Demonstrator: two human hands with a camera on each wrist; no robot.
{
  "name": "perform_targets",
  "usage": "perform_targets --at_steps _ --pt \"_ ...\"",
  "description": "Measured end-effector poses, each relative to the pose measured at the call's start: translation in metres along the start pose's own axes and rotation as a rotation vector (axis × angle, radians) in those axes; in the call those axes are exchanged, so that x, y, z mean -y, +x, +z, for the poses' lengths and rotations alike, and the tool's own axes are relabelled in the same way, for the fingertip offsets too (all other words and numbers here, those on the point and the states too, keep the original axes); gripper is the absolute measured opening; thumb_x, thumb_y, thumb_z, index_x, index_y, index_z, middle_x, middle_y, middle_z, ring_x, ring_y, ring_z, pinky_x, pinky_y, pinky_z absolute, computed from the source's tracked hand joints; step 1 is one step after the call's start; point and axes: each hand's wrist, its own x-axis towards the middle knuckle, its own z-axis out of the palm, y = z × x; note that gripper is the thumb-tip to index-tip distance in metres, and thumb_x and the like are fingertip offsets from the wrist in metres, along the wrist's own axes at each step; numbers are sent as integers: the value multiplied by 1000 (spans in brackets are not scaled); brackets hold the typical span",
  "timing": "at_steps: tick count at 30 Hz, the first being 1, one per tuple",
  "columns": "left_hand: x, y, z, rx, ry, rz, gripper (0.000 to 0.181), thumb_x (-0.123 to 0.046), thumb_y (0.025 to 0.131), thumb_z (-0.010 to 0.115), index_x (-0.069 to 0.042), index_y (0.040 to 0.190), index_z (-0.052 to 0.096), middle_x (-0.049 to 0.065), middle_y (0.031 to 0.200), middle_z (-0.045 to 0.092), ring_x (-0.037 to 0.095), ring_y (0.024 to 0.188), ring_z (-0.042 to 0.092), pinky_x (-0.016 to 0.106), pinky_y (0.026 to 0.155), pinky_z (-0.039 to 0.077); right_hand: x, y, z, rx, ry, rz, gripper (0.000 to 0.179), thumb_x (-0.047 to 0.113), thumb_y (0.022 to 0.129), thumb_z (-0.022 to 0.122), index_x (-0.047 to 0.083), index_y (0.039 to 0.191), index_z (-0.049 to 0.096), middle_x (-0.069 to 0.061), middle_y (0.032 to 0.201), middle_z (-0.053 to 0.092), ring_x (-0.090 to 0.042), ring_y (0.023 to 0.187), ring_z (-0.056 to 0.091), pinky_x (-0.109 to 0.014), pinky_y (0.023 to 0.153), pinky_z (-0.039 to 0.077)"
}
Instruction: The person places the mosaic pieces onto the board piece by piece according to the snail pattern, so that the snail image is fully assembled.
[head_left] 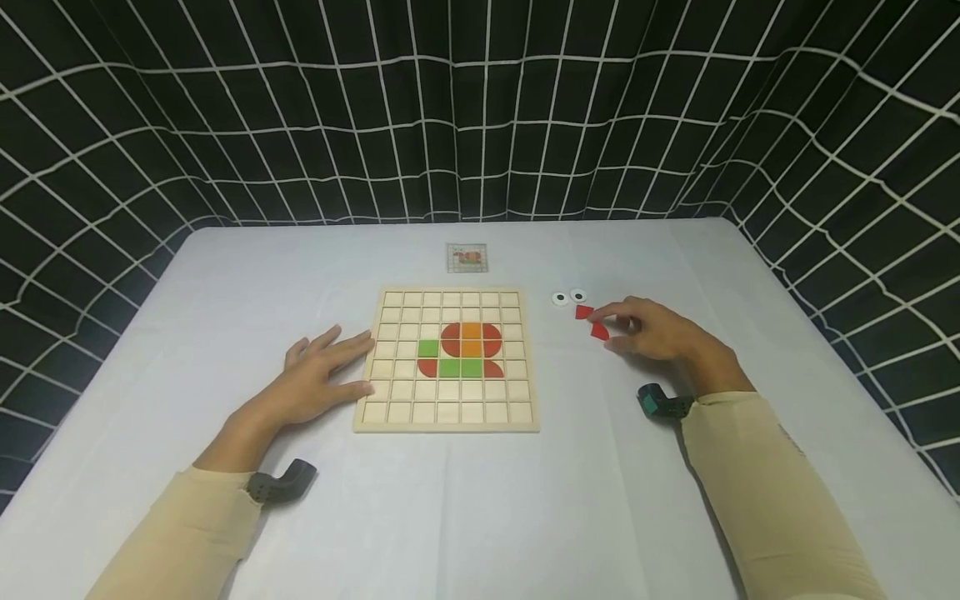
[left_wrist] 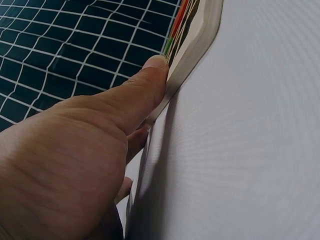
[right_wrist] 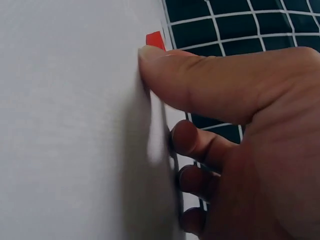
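Observation:
A pale wooden grid board (head_left: 397,412) lies on the white table, with several red, orange (head_left: 471,340) and green (head_left: 450,367) tiles set in its squares. My left hand (head_left: 318,375) rests at the board's left edge, fingers spread; in the left wrist view the thumb (left_wrist: 150,75) touches the rim. To the right of the board, my right hand (head_left: 648,329) reaches over two loose red pieces. Its index fingertip is right at the squarish red piece (head_left: 583,312), and the thumb is low beside the rounded red piece (head_left: 599,331), thumb and index apart.
Two round white eye pieces (head_left: 560,298) with black pupils lie just beyond the red pieces. A small picture card (head_left: 467,257) sits behind the board. Black netting with white lines (head_left: 480,125) surrounds the table's back and sides.

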Motion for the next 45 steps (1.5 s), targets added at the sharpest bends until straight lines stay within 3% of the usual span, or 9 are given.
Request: perform_targets --at_steps 8,12,21,32,38,45 --pt "1 -1 1 -3 -7 -2 72 -48 88 67 -14 147 43 5 152 35 37 143 9 59 109 -6 2 3 1 -11 -5 8 39 13 88 69 18 126 62 -21 133 48 -40 122 41 -62 101 32" --pt "0 -1 2 -6 -13 -1 71 -47 88 67 -14 147 43 5 152 35 37 143 9 59 109 -6 0 3 2 -49 4 -28 34 12 87 70 15 121 63 -20 131 51 -39 122 42 -59 103 32" --pt "1 -1 2 -4 -11 -2 71 -48 88 66 -15 147 43 4 153 34 36 144 8 59 109 -7 4 1 10 -145 6 -65 29 13 88 70 14 116 64 -12 108 61 -29 99 52 -47 90 46" --pt "0 -1 2 3 -25 -8 72 -47 88 67 -14 147 43 4 152 35 36 144 8 58 109 -7 9 2 16 -187 10 -79 33 6 86 70 18 116 67 -7 90 62 -26 84 52 -38 72 48" --pt "1 -1 2 2 -25 -8 72 -47 88 67 -14 147 43 4 153 34 35 144 8 57 109 -7 8 3 17 -253 122 -85 32 11 88 70 15 119 67 -7 88 64 -25 77 54 -34 61 48" --pt "0 -1 0 8 -14 -11 73 -49 88 66 -14 147 42 5 153 34 36 144 7 58 109 -8 15 10 23 -282 288 -199 33 6 88 71 5 121 66 -12 93 66 -25 80 57 -26 60 44"
